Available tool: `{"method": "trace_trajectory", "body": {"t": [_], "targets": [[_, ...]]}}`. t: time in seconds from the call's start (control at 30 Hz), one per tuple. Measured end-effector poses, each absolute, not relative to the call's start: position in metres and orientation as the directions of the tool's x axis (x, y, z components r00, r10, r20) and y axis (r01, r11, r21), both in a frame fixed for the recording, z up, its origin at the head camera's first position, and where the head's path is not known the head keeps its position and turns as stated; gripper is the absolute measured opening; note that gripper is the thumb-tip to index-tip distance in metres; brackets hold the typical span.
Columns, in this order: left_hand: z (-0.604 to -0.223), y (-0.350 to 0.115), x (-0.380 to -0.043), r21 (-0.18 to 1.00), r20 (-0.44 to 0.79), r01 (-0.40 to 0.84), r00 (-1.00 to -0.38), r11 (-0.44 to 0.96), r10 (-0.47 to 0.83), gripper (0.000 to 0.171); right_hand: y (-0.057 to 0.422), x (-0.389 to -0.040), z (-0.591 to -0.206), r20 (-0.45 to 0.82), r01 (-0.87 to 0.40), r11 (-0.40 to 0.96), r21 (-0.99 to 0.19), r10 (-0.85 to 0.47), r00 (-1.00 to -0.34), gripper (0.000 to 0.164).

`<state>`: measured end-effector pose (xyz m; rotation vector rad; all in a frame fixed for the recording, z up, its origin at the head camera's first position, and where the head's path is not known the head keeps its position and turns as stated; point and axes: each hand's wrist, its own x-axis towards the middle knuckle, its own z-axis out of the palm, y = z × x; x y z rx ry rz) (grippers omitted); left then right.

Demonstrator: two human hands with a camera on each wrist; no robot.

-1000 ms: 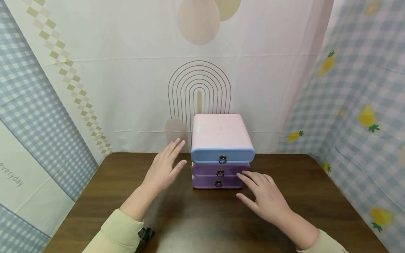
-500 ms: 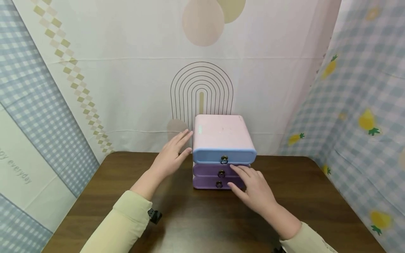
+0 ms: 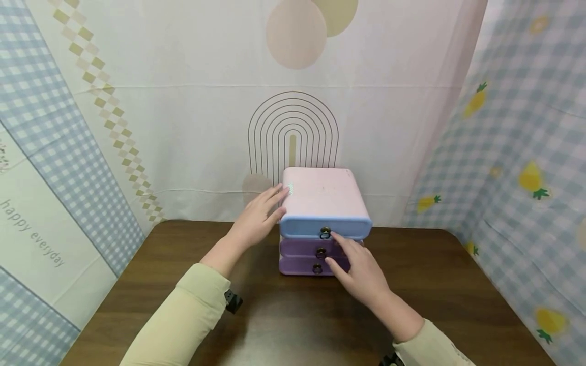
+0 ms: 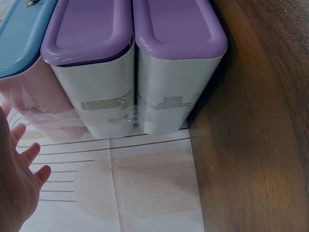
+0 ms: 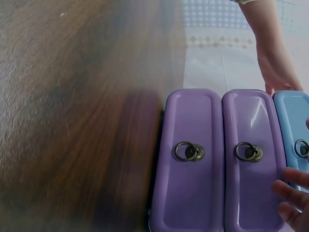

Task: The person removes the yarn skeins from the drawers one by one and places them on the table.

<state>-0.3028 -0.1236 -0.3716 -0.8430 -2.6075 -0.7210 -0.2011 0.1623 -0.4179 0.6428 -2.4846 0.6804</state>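
A small stack of drawer boxes stands at the back of the table: a pink-topped box (image 3: 322, 190) with a blue drawer front (image 3: 297, 226) above two purple drawer fronts (image 5: 193, 121). Each front carries a bronze ring pull (image 3: 325, 234). My left hand (image 3: 256, 216) is at the left side of the pink box, fingers extended; whether they all touch it I cannot tell. In front of the drawers, my right hand (image 3: 361, 272) has its index fingertip beside the blue drawer's ring, the thumb lower and apart. The drawers all look closed.
The dark wooden table (image 3: 293, 325) extends around the stack. Behind it hangs a white patterned cloth (image 3: 197, 137), with checked cloth (image 3: 517, 152) on the right and more on the left. Grey and clear tape (image 4: 106, 103) runs across the boxes' sides.
My left hand has moved right and forward to the stack's side. The right hand has moved left and slightly up, from the purple fronts' right edge to the blue drawer's ring.
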Motion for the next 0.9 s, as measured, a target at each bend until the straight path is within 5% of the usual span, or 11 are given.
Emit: {"method": "trace_trajectory", "body": {"t": [0.4, 0.9], "targets": [[-0.370, -0.119, -0.305, 0.364, 0.420, 0.614, -0.779, 0.701, 0.465, 0.058, 0.153, -0.205, -0.419, 0.420, -0.461, 0.543, -0.702, -0.207, -0.884, 0.041], [-0.370, -0.118, -0.305, 0.355, 0.417, 0.614, -0.779, 0.705, 0.468, 0.059, 0.134, -0.213, -0.417, 0.261, -0.274, 0.265, -0.925, -0.085, -0.962, 0.029]]}}
